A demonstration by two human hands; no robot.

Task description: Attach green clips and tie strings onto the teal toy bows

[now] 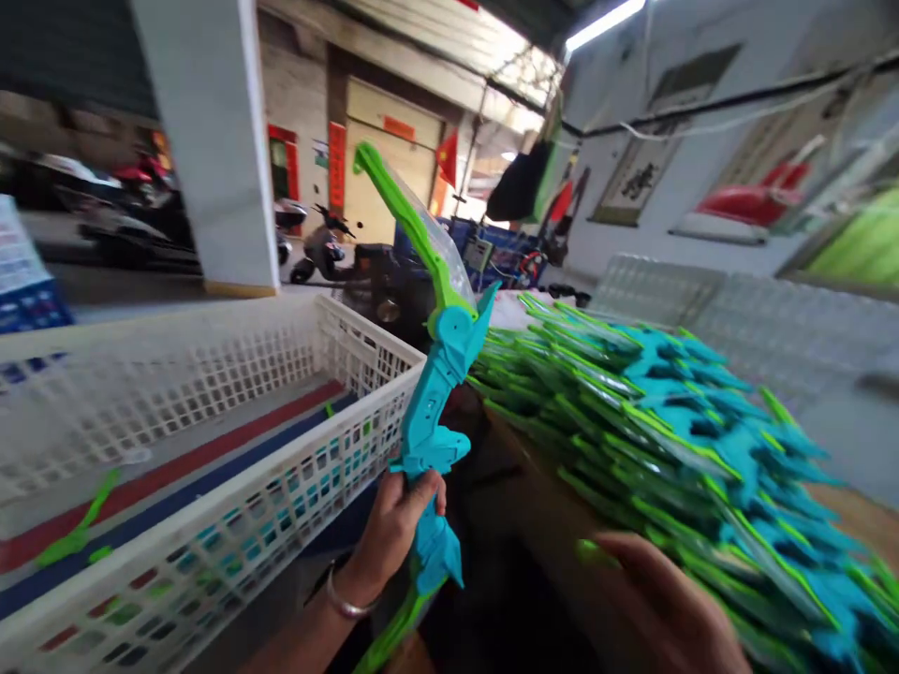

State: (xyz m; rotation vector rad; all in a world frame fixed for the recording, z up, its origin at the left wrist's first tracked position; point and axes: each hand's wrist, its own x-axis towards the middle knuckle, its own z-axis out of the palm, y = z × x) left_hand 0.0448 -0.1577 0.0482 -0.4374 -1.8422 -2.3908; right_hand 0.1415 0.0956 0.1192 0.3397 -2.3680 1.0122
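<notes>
My left hand [404, 520] is wrapped around the grip of a toy bow [430, 402], held upright in front of me. Its middle is turquoise plastic, and a lime-green limb with a clear film piece rises from the top. Another green limb runs down below my hand, partly out of frame. At the lower right my right hand [667, 599] is blurred and curled, with a small green plastic piece [596, 552] at its fingertips. Beside it lies a big heap of similar toy bows [632, 402], green limbs leftward and turquoise bodies rightward.
To the left is a white perforated plastic crate [365, 412] with a striped bottom and a few green parts [81, 529] inside. Farther back stand a pillar [211, 150] and a parked scooter [330, 248]. Pale wall panels [793, 337] rise behind the heap.
</notes>
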